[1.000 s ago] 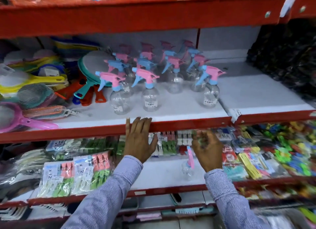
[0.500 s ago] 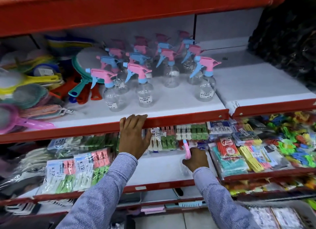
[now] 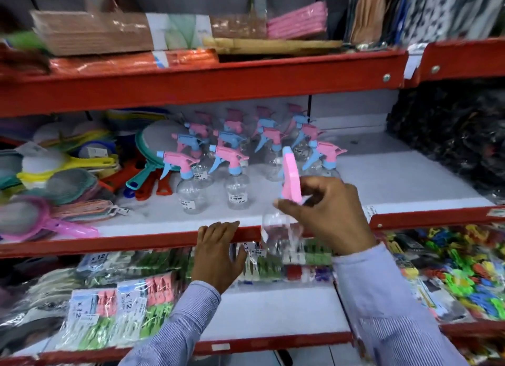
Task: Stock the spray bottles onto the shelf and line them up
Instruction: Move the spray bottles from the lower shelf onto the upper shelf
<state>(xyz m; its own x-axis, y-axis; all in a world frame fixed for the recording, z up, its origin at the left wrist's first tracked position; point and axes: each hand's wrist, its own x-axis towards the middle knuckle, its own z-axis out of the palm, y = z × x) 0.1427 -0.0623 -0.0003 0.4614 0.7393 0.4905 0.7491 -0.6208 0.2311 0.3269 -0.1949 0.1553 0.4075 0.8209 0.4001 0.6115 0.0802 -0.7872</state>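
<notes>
Fingers of right hand gripping spray bottle, left hand spread flat on shelf edge, packs marked "x 12", bottle labels unreadable.

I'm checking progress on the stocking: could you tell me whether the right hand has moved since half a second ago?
Yes. The right hand rose with its spray bottle from below the red shelf edge to above it.

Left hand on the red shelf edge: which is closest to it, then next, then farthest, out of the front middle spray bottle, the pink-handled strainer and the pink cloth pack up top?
From the left hand:
1. Front middle spray bottle, just above and behind it on the same shelf.
2. Pink-handled strainer, far to its left near the shelf edge.
3. Pink cloth pack, one shelf up, to the right.
</notes>
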